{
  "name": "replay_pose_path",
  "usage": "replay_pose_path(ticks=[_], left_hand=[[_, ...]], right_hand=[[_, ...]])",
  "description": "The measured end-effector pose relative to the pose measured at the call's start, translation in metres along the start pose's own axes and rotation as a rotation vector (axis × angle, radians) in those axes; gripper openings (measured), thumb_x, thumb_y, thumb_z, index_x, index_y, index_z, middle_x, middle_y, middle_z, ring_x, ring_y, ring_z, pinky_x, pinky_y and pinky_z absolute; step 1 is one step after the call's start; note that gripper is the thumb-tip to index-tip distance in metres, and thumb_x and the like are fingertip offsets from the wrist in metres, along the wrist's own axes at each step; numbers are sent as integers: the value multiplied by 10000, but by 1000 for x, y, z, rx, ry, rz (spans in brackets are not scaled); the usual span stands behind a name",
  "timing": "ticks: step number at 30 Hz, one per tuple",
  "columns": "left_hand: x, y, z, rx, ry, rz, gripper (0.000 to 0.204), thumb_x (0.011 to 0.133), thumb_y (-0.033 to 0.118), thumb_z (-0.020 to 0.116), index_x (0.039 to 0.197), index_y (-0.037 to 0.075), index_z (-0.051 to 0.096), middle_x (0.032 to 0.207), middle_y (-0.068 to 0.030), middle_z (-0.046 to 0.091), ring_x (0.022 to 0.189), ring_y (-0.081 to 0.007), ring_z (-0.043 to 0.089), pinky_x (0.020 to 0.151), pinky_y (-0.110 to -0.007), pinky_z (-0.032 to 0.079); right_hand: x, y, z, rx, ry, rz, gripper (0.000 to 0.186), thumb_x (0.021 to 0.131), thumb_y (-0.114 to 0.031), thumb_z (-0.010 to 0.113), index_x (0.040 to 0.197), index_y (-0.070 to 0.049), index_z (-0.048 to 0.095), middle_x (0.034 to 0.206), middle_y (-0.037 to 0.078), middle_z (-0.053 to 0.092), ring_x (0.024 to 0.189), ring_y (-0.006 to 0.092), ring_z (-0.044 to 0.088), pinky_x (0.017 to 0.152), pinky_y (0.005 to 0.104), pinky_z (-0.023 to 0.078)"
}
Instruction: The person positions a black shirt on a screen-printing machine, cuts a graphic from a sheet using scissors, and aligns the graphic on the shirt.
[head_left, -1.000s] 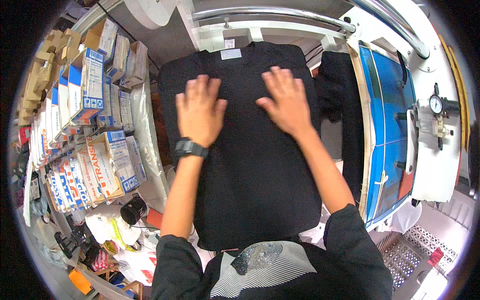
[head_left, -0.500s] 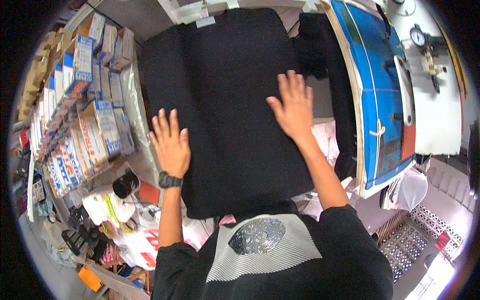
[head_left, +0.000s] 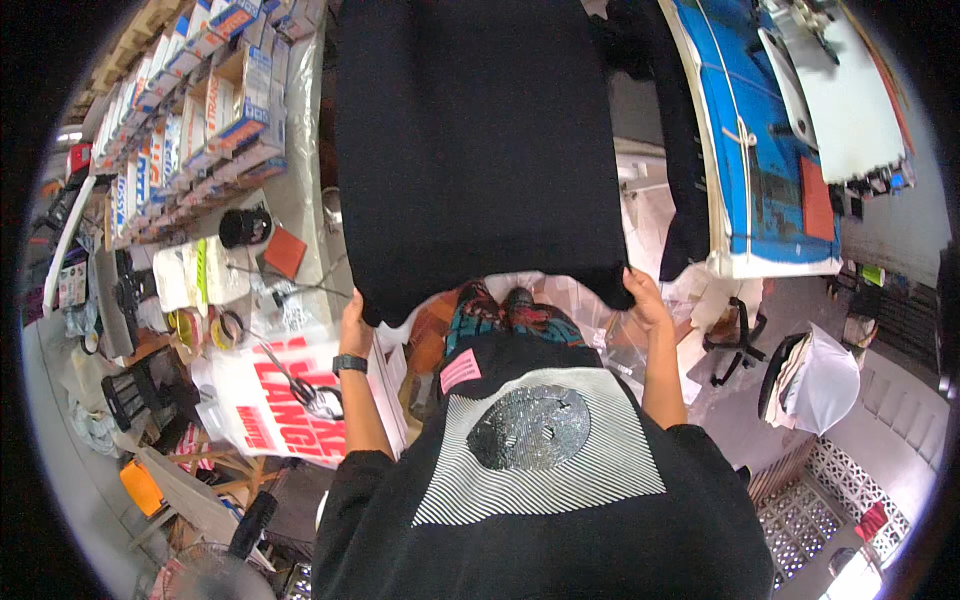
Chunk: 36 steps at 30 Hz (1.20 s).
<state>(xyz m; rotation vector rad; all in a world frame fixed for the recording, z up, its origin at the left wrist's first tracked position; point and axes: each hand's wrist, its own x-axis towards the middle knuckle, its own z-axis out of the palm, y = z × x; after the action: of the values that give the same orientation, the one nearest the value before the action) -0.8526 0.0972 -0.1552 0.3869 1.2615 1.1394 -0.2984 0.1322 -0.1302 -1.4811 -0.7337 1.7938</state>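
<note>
A wide black cloth (head_left: 480,140), like the body of a shirt, lies spread away from me over a board. Its near edge hangs in a curve between my hands. My left hand (head_left: 356,325) pinches the near left corner, with a dark watch on that wrist. At the near right corner, my right hand (head_left: 648,302) grips the same edge, thumb on top. Some fingers of both hands are hidden under or behind the cloth. The far end of the cloth runs out of the picture.
Blue and white boxes (head_left: 215,110) stand stacked at the left. A black roll (head_left: 244,228) and a red-printed white sheet (head_left: 275,395) lie nearer. To the right is a blue-meshed frame (head_left: 755,130) tied with cord. A stool base (head_left: 738,340) stands on the floor.
Both hands, flat on the cloth before, have come back toward me and closed on its near corners. My view has tilted down, and the near edge now hangs lifted.
</note>
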Motion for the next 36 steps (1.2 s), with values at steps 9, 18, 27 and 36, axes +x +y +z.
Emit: replay_pose_path(ticks=[9, 18, 27, 36], left_hand=[[-58, 2, -20, 111, 12, 151, 214, 999, 184, 605, 1120, 9, 636, 1111, -86, 694, 997, -161, 670, 901, -310, 539], [-84, 16, -23, 205, 241, 207, 221, 981, 278, 646, 1001, 59, 661, 902, 16, 664, 779, -66, 620, 684, -225, 506], [-96, 19, -36, 283, 274, 244, 186, 935, 203, 714, 1033, 49, 676, 905, 19, 676, 751, -58, 590, 674, -207, 474], [-57, 37, -19, 776, 317, 83, 398, 883, 272, 756, 1170, 9, 671, 874, -44, 695, 770, -96, 634, 650, -230, 459]], right_hand=[[-51, -14, -22, 127, 6, -60, 348, 894, -169, 742, 1181, 4, 647, 1099, 35, 695, 960, 117, 640, 875, 279, 507], [-70, -21, -21, -200, 99, -13, 220, 863, -230, 778, 968, -65, 679, 811, -50, 632, 678, 50, 531, 641, 213, 421], [-82, -22, -48, -287, 197, -269, 306, 838, -152, 796, 1085, 4, 706, 813, -2, 665, 674, 55, 556, 600, 210, 428], [-57, -25, -34, -997, 218, -188, 387, 892, -202, 697, 1165, 70, 669, 831, 151, 713, 750, 221, 686, 715, 316, 543]])
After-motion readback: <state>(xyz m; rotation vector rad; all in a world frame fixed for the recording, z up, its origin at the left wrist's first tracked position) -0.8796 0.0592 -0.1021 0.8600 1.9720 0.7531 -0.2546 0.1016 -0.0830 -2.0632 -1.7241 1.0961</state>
